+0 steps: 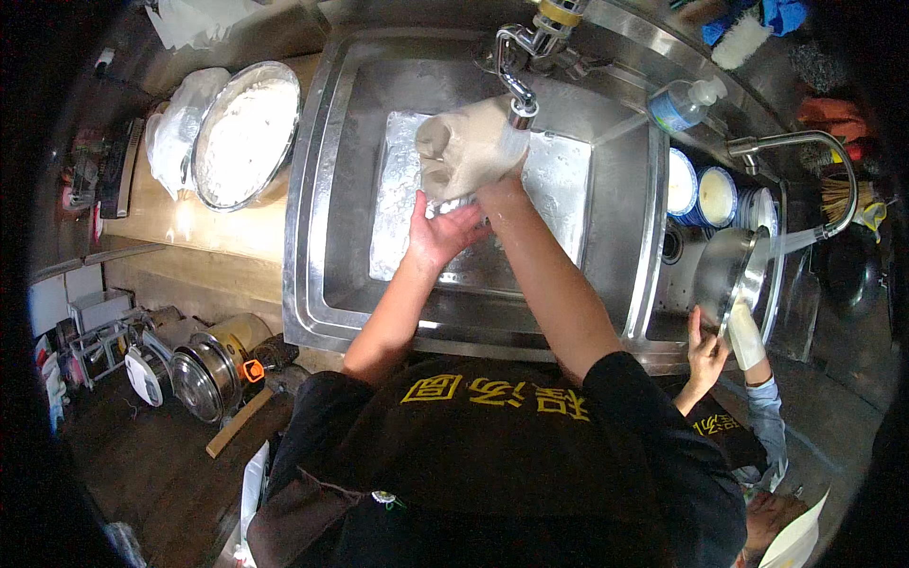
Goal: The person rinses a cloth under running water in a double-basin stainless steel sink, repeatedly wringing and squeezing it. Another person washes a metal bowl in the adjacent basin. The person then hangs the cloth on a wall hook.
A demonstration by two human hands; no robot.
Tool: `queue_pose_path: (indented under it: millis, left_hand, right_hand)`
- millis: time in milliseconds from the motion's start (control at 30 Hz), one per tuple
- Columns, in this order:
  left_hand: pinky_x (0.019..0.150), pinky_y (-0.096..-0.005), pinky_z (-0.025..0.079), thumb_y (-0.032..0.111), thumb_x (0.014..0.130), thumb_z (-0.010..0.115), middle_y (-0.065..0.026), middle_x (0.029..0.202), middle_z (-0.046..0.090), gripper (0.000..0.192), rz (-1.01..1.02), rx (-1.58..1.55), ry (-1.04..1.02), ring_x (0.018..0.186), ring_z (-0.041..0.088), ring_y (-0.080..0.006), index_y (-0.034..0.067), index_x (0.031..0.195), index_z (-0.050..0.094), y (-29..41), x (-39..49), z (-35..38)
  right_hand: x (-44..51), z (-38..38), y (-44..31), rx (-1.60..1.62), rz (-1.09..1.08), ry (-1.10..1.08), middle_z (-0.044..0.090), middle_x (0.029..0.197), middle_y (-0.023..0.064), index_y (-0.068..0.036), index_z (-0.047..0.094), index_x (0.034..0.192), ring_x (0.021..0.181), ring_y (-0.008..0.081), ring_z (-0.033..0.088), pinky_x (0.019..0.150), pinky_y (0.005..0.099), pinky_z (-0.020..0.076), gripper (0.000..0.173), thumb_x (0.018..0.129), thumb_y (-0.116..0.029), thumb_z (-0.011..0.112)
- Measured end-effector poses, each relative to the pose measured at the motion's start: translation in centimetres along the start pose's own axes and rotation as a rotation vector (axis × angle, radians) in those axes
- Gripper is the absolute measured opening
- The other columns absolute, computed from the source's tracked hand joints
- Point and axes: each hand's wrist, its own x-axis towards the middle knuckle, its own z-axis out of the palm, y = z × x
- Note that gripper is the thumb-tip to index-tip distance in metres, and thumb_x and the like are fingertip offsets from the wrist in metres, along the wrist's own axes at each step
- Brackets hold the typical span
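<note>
A wet beige cloth (476, 145), bunched with folds at its left end, is under the running spout of the chrome faucet (523, 110). My right hand (505, 183) holds the cloth up from below; its fingers are mostly hidden behind the fabric. My left hand (449, 233) is palm up just below the cloth, thumb and fingers spread, holding nothing that I can see. Whether its fingertips touch the cloth is unclear. Beneath both hands lies a shiny rectangular patch of water or a tray (561, 202) in the stainless steel sink (603, 263).
Left on the wooden counter (234, 231) stands a metal bowl (248, 138) of white, flour-like stuff beside a plastic bag (181, 128). A pump bottle (685, 103) sits behind the sink. At right, a co-worker's hands (706, 355) hold a metal bowl (731, 277) under another tap, near stacked plates (717, 195).
</note>
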Motion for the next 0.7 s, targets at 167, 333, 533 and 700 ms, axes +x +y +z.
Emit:
queue_pose_path:
  millis: [167, 333, 533, 700]
  left_hand:
    - [0.101, -0.0481, 0.026, 0.05, 0.087, 0.039, -0.0168, 0.127, 0.042, 0.062, 0.353, 0.114, -0.298, 0.119, 0.038, -0.0309, 0.004, 0.128, 0.034, -1.2, 1.6, 2.8]
    - [0.099, -0.043, 0.031, 0.033, 0.087, 0.047, -0.0127, 0.123, 0.047, 0.045, 0.319, 0.139, -0.201, 0.114, 0.043, -0.0288, 0.005, 0.122, 0.043, -2.7, 0.6, 4.0]
    - [0.103, -0.0456, 0.023, 0.037, 0.087, 0.041, -0.0186, 0.129, 0.039, 0.056, 0.205, -0.063, -0.27, 0.12, 0.036, -0.0331, -0.001, 0.127, 0.034, -1.7, 0.3, 2.0]
    - [0.102, -0.0469, 0.025, 0.04, 0.086, 0.043, -0.0217, 0.13, 0.037, 0.06, 0.016, 0.077, -0.085, 0.12, 0.036, -0.0355, -0.003, 0.127, 0.034, -3.5, 2.7, -0.1]
  right_hand:
    - [-4.0, -1.9, -2.2, 0.047, -0.134, 0.032, 0.057, 0.094, 0.0082, -0.011, 0.049, 0.104, 0.089, 0.0269, 0.055, 0.079, 0.0436, 0.045, 0.059, 0.08, -0.064, 0.036]
    - [-9.7, -0.9, -5.3, -0.06, -0.168, 0.298, 0.058, 0.103, 0.0081, -0.009, 0.052, 0.108, 0.093, 0.0253, 0.056, 0.084, 0.0422, 0.044, 0.058, 0.083, -0.059, 0.035]
    - [-15.0, 0.9, -8.1, -0.074, -0.136, 0.298, 0.057, 0.109, 0.0129, -0.002, 0.051, 0.112, 0.096, 0.0281, 0.056, 0.085, 0.0405, 0.0444, 0.051, 0.076, -0.037, 0.042]
    - [-15.6, 0.9, -8.7, -0.008, -0.073, 0.089, 0.055, 0.11, 0.0147, -0.002, 0.048, 0.115, 0.097, 0.0288, 0.055, 0.084, 0.0415, 0.0443, 0.059, 0.075, -0.045, 0.043]
